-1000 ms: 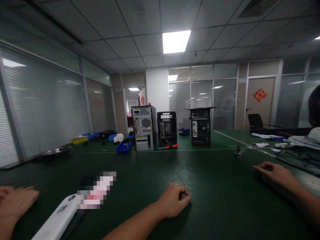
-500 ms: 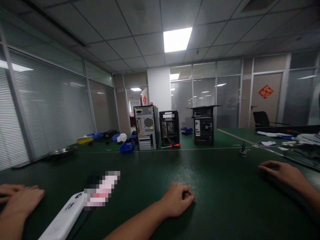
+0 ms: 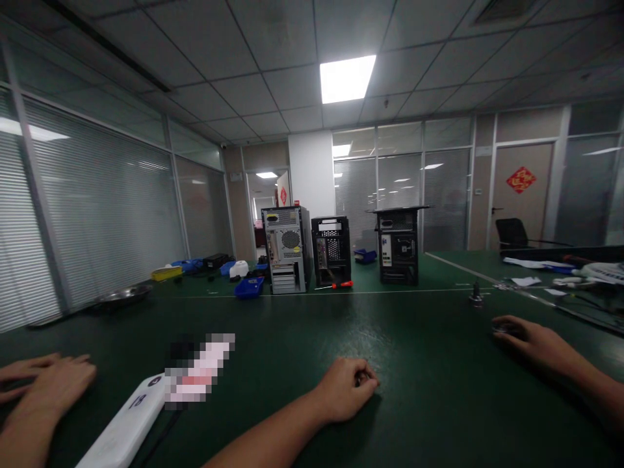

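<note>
My left hand (image 3: pixel 347 390) rests on the green table (image 3: pixel 292 338) at bottom centre, curled into a loose fist. A dark gap shows between thumb and fingers, and I cannot tell what is inside. My right hand (image 3: pixel 529 339) lies palm down at the right. Its fingers are bent together over a small dark thing that I cannot make out. A white bar-shaped device (image 3: pixel 124 426) with a blurred label lies to the left of my left forearm.
Another person's two hands (image 3: pixel 51 383) rest on the table at far left. Three computer cases (image 3: pixel 285 250) (image 3: pixel 331 250) (image 3: pixel 397 246) stand at the back, with a red-handled screwdriver (image 3: pixel 336 285), blue bins (image 3: pixel 248 287) and a metal dish (image 3: pixel 119 296). Cables and papers (image 3: pixel 560 283) lie at right.
The view has shifted slightly to the left. My right hand has slid a little down and left. The other person's hands have crept to the right. My left fist has hardly moved.
</note>
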A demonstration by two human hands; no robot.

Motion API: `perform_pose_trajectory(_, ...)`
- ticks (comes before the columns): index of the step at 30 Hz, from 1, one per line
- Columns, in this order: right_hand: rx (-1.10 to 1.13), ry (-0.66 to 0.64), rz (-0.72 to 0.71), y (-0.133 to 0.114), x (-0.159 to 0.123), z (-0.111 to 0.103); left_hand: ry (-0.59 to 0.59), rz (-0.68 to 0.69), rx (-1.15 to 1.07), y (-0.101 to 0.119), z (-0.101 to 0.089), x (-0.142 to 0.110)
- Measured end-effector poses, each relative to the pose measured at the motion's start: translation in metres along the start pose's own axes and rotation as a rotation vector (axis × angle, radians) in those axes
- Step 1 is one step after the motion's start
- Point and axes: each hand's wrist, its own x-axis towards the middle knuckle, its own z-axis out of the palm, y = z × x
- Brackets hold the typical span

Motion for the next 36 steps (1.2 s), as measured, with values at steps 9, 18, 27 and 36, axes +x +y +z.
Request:
perform_pose_trajectory(9,0.174,-0.33,-0.541,-0.2,-0.069,0.016,0.042,-0.019,-0.122,-0.001,-0.001,0.001)
perform_pose_trajectory(18,0.194,-0.456,-0.793,-0.296,-0.145,0.036,0.046,0.093,-0.091,-0.005,0.0,0.001)
perform_pose_trajectory(27,0.125,-0.458,-0.67,-0.269,-0.126,0.037,0.066,0.049,0.001,-0.003,0.001,0.004)
perform_pose_trajectory(36,0.175,-0.453,-0.556,-0.271,-0.129,0.033,-0.022,0.028,-0.075,0.002,-0.002,0.002)
